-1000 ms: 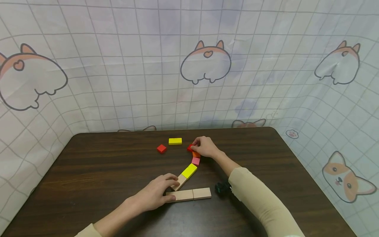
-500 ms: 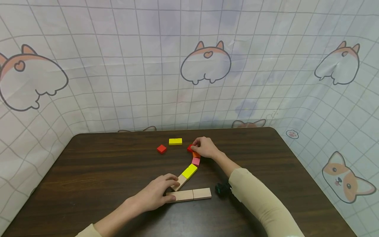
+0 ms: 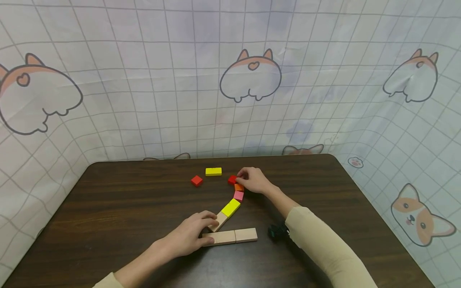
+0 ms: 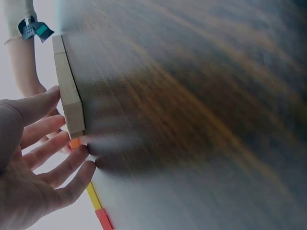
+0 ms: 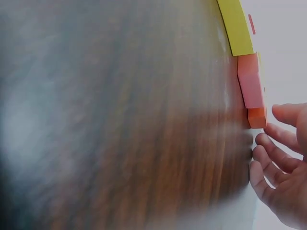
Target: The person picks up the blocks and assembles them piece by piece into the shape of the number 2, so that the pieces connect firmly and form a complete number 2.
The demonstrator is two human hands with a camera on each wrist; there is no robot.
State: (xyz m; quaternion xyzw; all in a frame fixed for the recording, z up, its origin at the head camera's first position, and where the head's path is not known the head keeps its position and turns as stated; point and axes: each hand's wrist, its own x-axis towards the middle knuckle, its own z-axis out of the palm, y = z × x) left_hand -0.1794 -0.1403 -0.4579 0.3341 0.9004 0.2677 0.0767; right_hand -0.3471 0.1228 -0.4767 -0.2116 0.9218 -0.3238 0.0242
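Note:
A curved row lies flat on the table: a red block (image 3: pixel 232 180), an orange block (image 3: pixel 239 187), a pink block (image 3: pixel 238 195), a yellow block (image 3: pixel 230 208) and a plain wooden block (image 3: pixel 220 220). Two more plain wooden blocks (image 3: pixel 246 235) stand end to end below it. My left hand (image 3: pixel 192 234) rests by the wooden blocks, fingers loosely spread, its thumb at the left block's end (image 4: pixel 72 108). At the row's far end, my right hand (image 3: pixel 253 180) hovers close to the red and orange blocks; in the right wrist view its fingers are parted with nothing between them.
A separate red block (image 3: pixel 196 181) and a yellow block (image 3: pixel 213 172) lie at the back of the dark wooden table (image 3: pixel 126 208). A small black device (image 3: pixel 277 232) is at the right wrist. Patterned cloth (image 3: pixel 173 88) walls the far side.
My right hand has drawn slightly to the right, away from the red block, with its sleeve and the black device shifting right too. The left hand and the blocks stay put.

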